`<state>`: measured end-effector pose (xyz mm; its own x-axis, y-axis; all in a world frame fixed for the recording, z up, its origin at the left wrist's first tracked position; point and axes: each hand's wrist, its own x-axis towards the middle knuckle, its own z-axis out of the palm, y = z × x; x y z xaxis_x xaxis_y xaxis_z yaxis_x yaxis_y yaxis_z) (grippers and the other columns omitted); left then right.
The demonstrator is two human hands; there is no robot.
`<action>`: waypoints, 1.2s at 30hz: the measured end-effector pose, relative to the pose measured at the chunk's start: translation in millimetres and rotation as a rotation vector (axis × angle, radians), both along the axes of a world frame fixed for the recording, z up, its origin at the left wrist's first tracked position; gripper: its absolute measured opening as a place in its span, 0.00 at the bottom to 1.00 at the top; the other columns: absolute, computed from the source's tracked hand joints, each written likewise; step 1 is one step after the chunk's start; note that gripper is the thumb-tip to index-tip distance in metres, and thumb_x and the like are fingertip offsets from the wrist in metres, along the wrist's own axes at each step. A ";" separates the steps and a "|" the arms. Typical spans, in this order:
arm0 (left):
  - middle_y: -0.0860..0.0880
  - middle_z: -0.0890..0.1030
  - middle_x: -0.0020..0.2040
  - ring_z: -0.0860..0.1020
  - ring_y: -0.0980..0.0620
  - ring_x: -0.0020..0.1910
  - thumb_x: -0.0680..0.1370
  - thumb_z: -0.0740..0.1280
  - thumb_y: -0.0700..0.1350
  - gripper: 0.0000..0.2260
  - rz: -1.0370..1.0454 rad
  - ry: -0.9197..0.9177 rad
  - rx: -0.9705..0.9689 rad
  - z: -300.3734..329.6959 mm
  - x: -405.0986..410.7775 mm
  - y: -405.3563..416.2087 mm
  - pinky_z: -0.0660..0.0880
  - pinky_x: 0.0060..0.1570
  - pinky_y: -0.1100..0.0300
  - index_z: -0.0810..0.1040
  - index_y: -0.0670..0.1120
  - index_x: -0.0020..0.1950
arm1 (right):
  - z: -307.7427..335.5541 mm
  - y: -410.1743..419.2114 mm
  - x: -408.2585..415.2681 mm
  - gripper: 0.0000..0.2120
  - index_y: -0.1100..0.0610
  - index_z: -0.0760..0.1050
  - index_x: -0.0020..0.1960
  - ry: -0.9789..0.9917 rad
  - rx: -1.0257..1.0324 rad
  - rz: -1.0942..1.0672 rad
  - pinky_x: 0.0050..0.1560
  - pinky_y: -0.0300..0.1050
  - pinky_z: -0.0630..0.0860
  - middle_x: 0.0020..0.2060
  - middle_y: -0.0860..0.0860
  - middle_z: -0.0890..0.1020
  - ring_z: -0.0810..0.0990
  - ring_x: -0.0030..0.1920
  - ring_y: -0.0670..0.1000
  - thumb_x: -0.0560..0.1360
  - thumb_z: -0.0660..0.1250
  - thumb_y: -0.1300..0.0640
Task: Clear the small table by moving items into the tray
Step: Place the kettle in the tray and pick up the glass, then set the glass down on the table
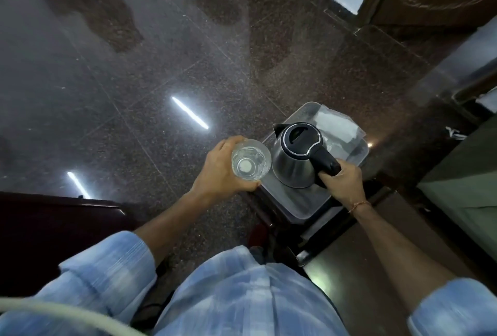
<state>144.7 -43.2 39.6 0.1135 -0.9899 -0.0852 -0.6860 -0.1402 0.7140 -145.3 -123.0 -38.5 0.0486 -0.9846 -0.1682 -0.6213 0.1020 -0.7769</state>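
Kettle and glass arriving at the tray, one in each hand.

The right hand (343,178) grips the kettle (295,158) by its black handle, keeping it upright over the tray (304,201), though contact is unclear. The left hand (223,171) wraps the glass (251,161) at the tray's left edge, mouth up, probably to be set beside the kettle.

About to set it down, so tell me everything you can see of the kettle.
The kettle is brushed steel with a black lid, chrome rim, spout pointing away and black handle. It stands upright over the near part of the grey tray, lid closed. The right hand grips the handle; whether its base touches the tray is unclear.
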 end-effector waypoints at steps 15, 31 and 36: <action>0.55 0.78 0.60 0.76 0.59 0.57 0.55 0.83 0.57 0.42 -0.039 -0.053 -0.001 7.1 -12.0 -2.2 0.67 0.56 0.73 0.70 0.54 0.66 | -41.9 -16.6 -22.3 0.05 0.67 0.77 0.37 -0.038 0.050 -0.093 0.28 0.34 0.65 0.28 0.55 0.73 0.70 0.34 0.46 0.65 0.72 0.66; 0.64 0.75 0.59 0.73 0.66 0.59 0.57 0.79 0.59 0.38 -0.300 -0.002 -0.030 14.0 -54.2 -22.2 0.66 0.53 0.76 0.69 0.59 0.65 | -23.3 18.8 -43.7 0.30 0.54 0.69 0.64 0.030 0.140 -0.191 0.56 0.40 0.71 0.58 0.51 0.76 0.75 0.57 0.48 0.66 0.76 0.50; 0.66 0.74 0.58 0.71 0.67 0.58 0.56 0.77 0.60 0.39 -0.466 0.056 -0.026 8.4 -93.0 -30.5 0.64 0.55 0.77 0.71 0.56 0.65 | 10.5 84.5 -91.7 0.32 0.49 0.66 0.68 0.058 0.146 -0.310 0.55 0.39 0.70 0.63 0.47 0.71 0.71 0.58 0.45 0.68 0.75 0.45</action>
